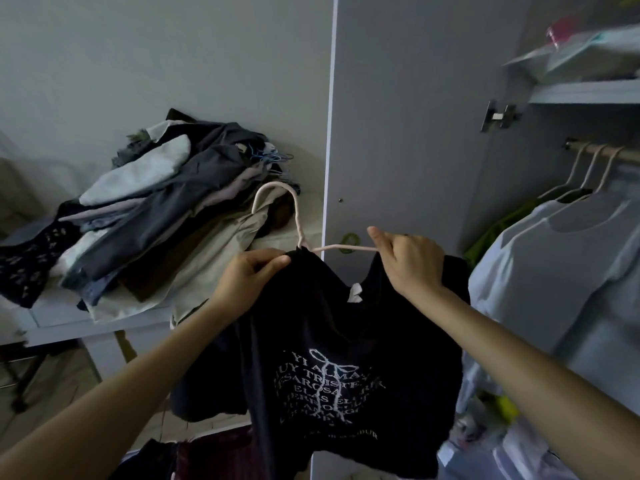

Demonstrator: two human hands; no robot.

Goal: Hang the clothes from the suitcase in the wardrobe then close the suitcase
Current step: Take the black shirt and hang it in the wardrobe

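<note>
At frame centre both hands grip the black shirt (332, 358), left hand (247, 277) pinching its collar, right hand (412, 263) holding hanger (294, 216) arm and shoulder, nearer the rail (602, 152) upper right.

A home bedroom or dressing corner. An open grey wardrobe (398, 133) holds 3 hangers (588, 168) on a rail (623, 154) with shirts (554, 265), and a heap of clothes (156, 216) lies on a white table (86, 317) alongside.
</note>
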